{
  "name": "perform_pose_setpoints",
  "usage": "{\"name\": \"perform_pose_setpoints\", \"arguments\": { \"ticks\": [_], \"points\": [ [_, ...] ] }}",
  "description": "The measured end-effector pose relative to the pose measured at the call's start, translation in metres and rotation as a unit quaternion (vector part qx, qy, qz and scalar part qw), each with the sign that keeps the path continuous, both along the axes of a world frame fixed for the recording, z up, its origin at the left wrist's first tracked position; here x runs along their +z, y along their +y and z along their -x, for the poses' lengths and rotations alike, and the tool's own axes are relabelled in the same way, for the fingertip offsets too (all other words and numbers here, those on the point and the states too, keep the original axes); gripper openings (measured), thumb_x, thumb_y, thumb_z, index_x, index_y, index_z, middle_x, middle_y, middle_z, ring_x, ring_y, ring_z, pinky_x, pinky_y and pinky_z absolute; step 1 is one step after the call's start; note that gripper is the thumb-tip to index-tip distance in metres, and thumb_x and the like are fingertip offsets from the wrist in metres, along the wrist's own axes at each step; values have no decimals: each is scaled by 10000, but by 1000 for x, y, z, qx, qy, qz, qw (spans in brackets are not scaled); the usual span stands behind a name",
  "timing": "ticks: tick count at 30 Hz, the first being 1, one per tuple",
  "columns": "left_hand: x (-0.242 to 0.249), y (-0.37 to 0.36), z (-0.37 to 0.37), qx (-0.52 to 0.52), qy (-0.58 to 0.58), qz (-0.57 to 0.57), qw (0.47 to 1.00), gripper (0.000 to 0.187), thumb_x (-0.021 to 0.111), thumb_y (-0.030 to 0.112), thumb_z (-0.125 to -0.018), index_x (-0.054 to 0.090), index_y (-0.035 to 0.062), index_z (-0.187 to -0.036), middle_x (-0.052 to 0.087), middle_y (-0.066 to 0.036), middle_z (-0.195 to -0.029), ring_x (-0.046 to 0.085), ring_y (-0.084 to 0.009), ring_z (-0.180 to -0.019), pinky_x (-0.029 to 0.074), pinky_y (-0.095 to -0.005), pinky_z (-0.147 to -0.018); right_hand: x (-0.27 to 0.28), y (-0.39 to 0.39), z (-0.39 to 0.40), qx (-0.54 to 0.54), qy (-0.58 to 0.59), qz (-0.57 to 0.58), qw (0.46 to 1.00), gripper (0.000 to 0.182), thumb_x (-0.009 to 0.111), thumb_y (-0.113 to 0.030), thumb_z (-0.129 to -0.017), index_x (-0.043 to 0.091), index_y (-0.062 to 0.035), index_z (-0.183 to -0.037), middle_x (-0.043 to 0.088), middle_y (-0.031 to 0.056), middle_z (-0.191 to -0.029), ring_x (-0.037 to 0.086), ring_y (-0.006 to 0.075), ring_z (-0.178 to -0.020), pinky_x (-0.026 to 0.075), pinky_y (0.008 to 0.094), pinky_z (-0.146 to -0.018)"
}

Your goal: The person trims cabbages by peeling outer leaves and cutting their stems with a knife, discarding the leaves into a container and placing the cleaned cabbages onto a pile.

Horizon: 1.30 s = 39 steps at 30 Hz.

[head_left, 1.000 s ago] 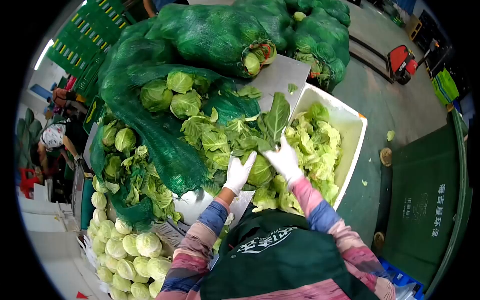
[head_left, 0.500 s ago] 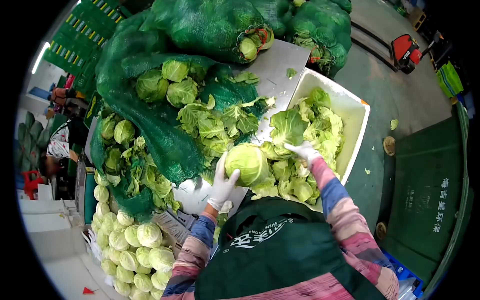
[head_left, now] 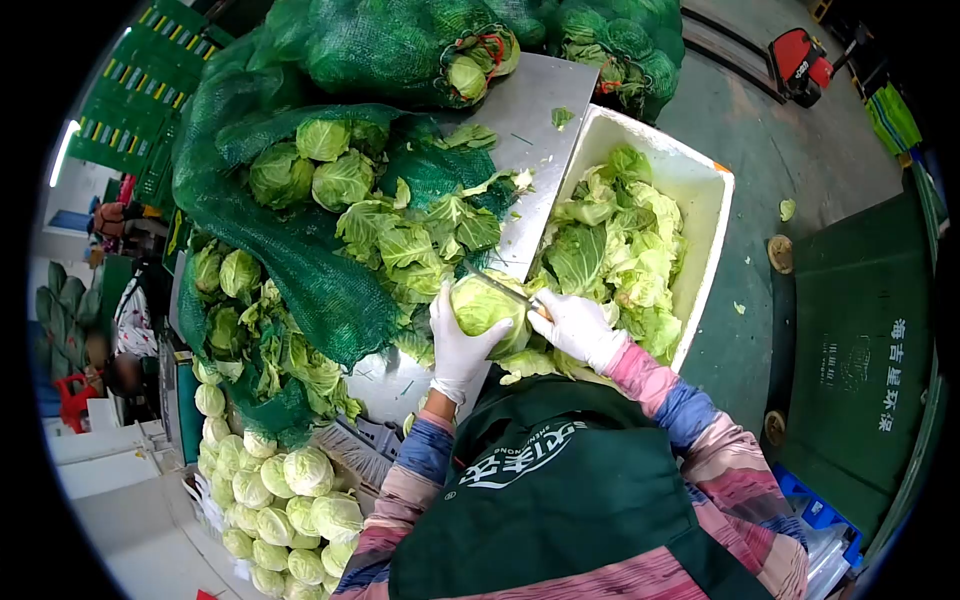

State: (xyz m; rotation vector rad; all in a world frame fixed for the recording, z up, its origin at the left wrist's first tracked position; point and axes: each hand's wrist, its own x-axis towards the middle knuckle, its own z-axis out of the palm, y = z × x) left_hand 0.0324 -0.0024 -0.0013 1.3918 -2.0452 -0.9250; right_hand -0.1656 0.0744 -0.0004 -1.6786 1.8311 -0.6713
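My left hand (head_left: 460, 352), in a white glove, grips a pale green cabbage (head_left: 480, 308) from its left side. In my gloved right hand (head_left: 582, 332) is a knife (head_left: 498, 286), its blade lying across the top of the cabbage and pointing up to the left. A bit of orange handle shows by the fingers. Loose outer leaves (head_left: 640, 250) fill the white foam box (head_left: 712, 225) beyond my right hand. More torn leaves (head_left: 410, 245) lie on the metal table (head_left: 540, 120) past the cabbage.
Green mesh sacks (head_left: 385, 50) of cabbages cover the table's far side; an opened one (head_left: 320, 290) spreads at the left. Trimmed cabbages (head_left: 270, 500) are stacked at lower left. A large green bin (head_left: 850, 380) stands right, a red pallet jack (head_left: 798, 65) behind it.
My right hand has moved left from a large leaf over the foam box to the cabbage, and the knife now shows in it. The leaf lies in the box.
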Motion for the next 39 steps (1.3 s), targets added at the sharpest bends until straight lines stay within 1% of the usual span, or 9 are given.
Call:
{"name": "perform_pose_setpoints", "arguments": {
  "ticks": [15,19,23,29,31,33,34,36,39],
  "points": [
    [-3,-15,-2,-28,-3,-13,1000,980,859,375,-614,363,-44,-1348,411,-229,-1298,409,-385,-1213,328,-434,-1056,-47,-18,4,47,1,-117,992,304,506,-297,-910,556,-19,-1020,652,227,-763,642,410,-727,510,487,-680],
    [2,-3,-4,-79,1,52,996,983,867,351,-600,371,-38,-1354,414,-208,-1307,401,-370,-1233,326,-432,-1063,-52,-37,10,82,-15,-227,970,318,505,-223,-872,660,45,-804,656,251,-782,655,402,-738,522,444,-721],
    [-8,1,-22,-73,55,16,996,1027,871,345,-591,335,-1,-1396,375,-191,-1350,368,-348,-1270,304,-423,-1087,-39,-17,11,-38,-281,-358,890,331,504,-310,-947,609,1,-990,656,108,-661,577,180,-407,440,311,-360],
    [1,-7,-69,-42,-23,-135,990,912,806,312,-725,274,91,-1433,388,-158,-1340,370,-301,-1278,318,-403,-1086,-48,-13,-33,-76,-468,-248,845,463,539,-346,-955,488,-55,-1312,585,38,-772,508,96,-460,384,229,-360],
    [8,0,-61,44,224,-309,923,774,755,219,-798,300,92,-1410,443,-130,-1273,431,-251,-1228,351,-354,-1061,-35,-16,-39,-79,-497,-201,840,505,558,-351,-948,470,-67,-1356,515,7,-712,452,86,-446,375,231,-369],
    [-1,0,-52,82,284,-309,904,666,739,118,-807,342,74,-1339,481,-99,-1188,484,-207,-1141,397,-310,-999,-22,-23,-34,-69,-443,-176,877,528,580,-352,-936,489,-14,-1331,565,31,-782,447,87,-436,394,245,-398],
    [-10,0,-45,109,287,-251,918,639,754,115,-791,358,62,-1290,478,-99,-1180,487,-199,-1116,409,-312,-973,-29,-28,-31,-56,-379,-128,915,550,594,-348,-925,498,30,-1313,648,116,-963,597,156,-608,504,282,-589],
    [-26,-2,-28,135,279,-137,941,634,795,125,-747,355,28,-1192,456,-111,-1174,484,-175,-1057,433,-311,-910,-37,-33,-29,-74,-298,-30,951,575,578,-389,-917,514,41,-1294,602,232,-1205,600,305,-1063,462,342,-916],
    [-33,-6,-13,169,249,-180,936,711,815,143,-724,309,14,-1206,446,-130,-1184,485,-177,-1064,432,-309,-918,-34,-37,-19,-81,-262,5,962,597,550,-438,-910,532,37,-1272,591,258,-1207,572,364,-1126,446,380,-952]
  ]
}}
